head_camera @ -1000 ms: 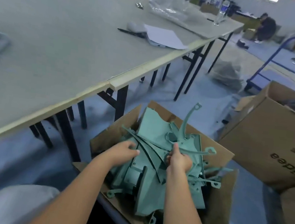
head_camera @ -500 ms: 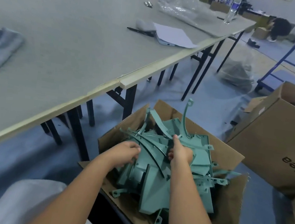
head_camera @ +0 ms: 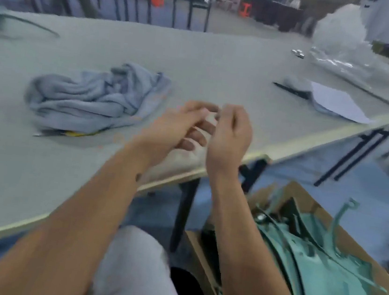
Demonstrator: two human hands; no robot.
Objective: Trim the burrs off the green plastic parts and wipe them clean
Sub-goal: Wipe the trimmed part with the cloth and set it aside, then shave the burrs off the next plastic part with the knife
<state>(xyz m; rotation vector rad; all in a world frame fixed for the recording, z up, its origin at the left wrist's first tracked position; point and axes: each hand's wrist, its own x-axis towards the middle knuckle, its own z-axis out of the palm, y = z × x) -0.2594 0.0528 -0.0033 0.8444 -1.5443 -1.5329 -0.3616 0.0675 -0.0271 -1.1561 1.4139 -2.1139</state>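
Two hands meet above the near edge of a grey tabletop (head_camera: 199, 57): the left hand (head_camera: 178, 130) has its fingers (head_camera: 199, 138) loosely extended toward the right hand (head_camera: 230, 137), whose fingers are curled; whether they pinch anything cannot be told through the blur. Green plastic parts (head_camera: 320, 268) lie heaped in a cardboard box (head_camera: 371, 252) on the floor at lower right. A crumpled grey cloth (head_camera: 91, 98) rests on the tabletop, partly covering a yellow-handled tool (head_camera: 77, 134); white paper (head_camera: 336, 103) lies farther right.

Both hands (head_camera: 205, 134) left the boxed green parts (head_camera: 320, 268), now meeting above the table (head_camera: 199, 57).
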